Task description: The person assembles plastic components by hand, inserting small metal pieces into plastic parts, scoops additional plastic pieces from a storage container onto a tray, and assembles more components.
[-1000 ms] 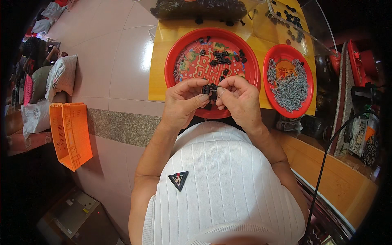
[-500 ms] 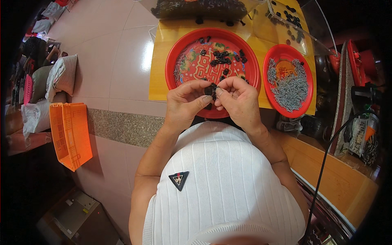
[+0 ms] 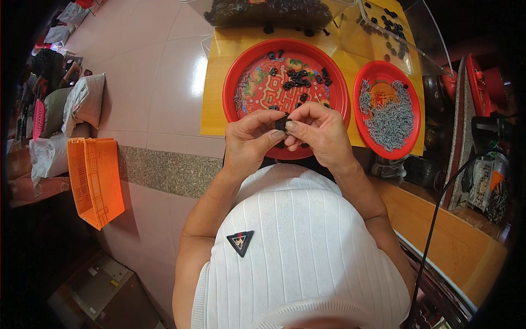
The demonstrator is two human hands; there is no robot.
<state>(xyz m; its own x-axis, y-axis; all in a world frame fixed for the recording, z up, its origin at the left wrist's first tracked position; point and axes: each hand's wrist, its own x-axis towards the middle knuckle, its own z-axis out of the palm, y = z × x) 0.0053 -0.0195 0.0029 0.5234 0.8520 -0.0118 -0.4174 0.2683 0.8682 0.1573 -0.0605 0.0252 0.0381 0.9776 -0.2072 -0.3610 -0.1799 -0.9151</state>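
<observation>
Fingertips of left hand (image 3: 249,141) and right hand (image 3: 320,134) pinched together on small black part (image 3: 280,124), just above near rim of large red plate (image 3: 233,82).

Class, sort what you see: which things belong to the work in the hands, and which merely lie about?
In use: left hand, right hand, small black part, large red tray, small red tray of grey pieces.
Lying about: orange crate, sacks.

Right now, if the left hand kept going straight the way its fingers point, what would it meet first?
The left hand points right, toward the small black part pinched between both hands; just past it are the right hand's fingertips. That part comes first, already in touch, though depth over the large round red tray is unclear.
</observation>
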